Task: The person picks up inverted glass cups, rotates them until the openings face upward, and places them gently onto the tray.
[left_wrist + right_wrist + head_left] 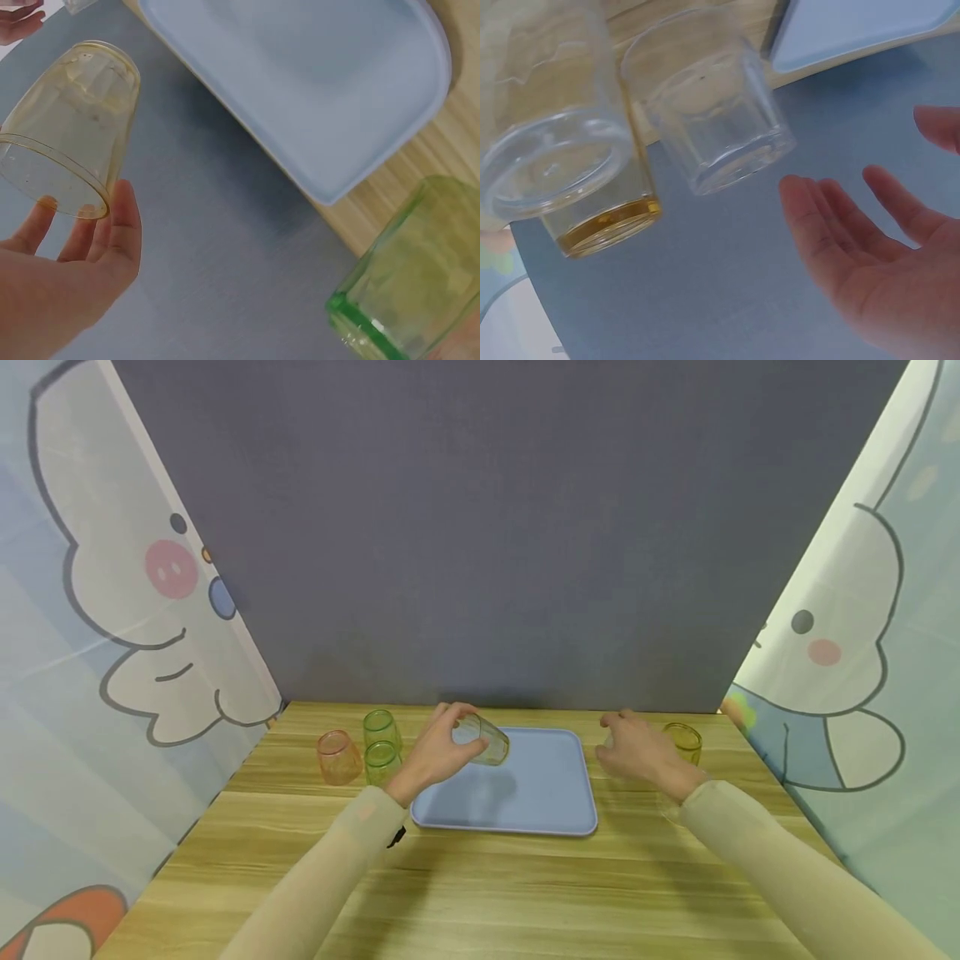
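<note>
My left hand (pixel 438 752) grips a pale yellow glass (pixel 492 746) near its rim and holds it tilted above the blue tray (pixel 547 793). In the left wrist view the fingers curl at the rim of this glass (pixel 75 112). To the right of the tray, my right hand (pixel 637 747) has its fingers loosely bent. The right wrist view shows nothing between those fingers and thumb. Just beyond the fingertips stands a clear glass (pixel 712 112), apparently apart from them. In the head view the right hand mostly hides it.
Left of the tray stand two green glasses (pixel 381 727) and a pinkish-orange glass (pixel 339 758). An amber glass (pixel 685 739) and another clear glass (pixel 555 135) stand at the right, the latter partly behind my sleeve. A grey panel (pixel 495 543) rises behind the wooden table (pixel 525 893).
</note>
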`<state>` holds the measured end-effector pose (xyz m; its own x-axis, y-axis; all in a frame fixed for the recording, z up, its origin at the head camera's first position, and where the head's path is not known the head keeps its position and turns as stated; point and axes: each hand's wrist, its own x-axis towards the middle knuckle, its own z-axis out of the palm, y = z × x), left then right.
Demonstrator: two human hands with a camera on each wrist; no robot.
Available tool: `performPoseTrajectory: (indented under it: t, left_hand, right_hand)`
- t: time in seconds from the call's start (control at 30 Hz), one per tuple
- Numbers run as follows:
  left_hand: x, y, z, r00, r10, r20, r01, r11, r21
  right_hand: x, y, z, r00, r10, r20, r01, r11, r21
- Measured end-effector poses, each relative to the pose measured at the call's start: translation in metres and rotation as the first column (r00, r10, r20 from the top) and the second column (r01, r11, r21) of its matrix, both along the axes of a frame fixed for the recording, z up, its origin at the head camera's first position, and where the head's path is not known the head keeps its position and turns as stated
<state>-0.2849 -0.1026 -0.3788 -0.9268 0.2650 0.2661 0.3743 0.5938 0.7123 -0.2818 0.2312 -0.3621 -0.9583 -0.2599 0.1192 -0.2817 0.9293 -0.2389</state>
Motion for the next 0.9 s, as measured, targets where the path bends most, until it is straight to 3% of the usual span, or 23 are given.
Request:
performPoseTrajectory:
  t: [0.6,0.9]
  left_hand:
    - [-0.004,-0.002,0.007,0.995,0.026,-0.095,-0.046,0.977,-0.208]
    - [-0.005,-0.002,0.007,0.987,0.025,-0.16,-0.073,0.95,-0.305]
  right_hand:
    - [-0.016,0.019,-0.004,0.999,-0.027,-0.035,0.028,0.999,0.036]
    - [-0.024,0.023,-0.003,0.998,-0.054,0.027,0.053,0.997,0.057]
